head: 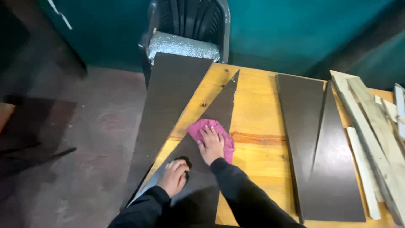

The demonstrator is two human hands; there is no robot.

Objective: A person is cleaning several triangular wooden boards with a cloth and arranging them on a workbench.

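Pink soft cloth (211, 133) lies under your flat, open right hand (212, 145), limp and light; your left hand (174, 177) presses the stiff dark triangular panel (206, 139), its grip closed on nothing.

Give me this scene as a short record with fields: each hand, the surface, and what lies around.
left hand: resting on the triangular dark panel, over a small dark object
right hand: flat on a pink cloth on that panel
surface: yellow wooden table
right side: two more dark panels, pale wood strips
behind: dark plastic chair
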